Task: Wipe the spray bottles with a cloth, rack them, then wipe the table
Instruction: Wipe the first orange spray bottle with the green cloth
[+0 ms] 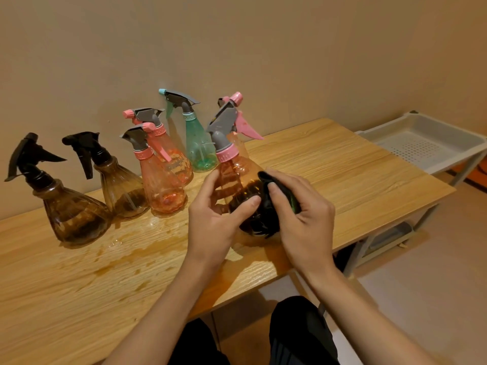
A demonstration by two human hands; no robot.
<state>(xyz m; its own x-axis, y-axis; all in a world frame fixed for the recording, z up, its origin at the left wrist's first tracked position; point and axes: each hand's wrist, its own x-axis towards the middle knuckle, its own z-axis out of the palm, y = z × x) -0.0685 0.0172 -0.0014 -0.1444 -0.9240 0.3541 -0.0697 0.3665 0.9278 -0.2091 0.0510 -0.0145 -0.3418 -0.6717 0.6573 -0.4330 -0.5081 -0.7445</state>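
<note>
A person's left hand curls its grip around an orange spray bottle with a pink collar, at the middle of the wooden bench. The right hand pinches a dark cloth against the bottle's right side. Other spray bottles stand to its left, and a white rack sits beyond the bench's right end.

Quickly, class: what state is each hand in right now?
Left hand: grips the nearest bottle.
Right hand: holds the cloth, pressed against that bottle.
</note>
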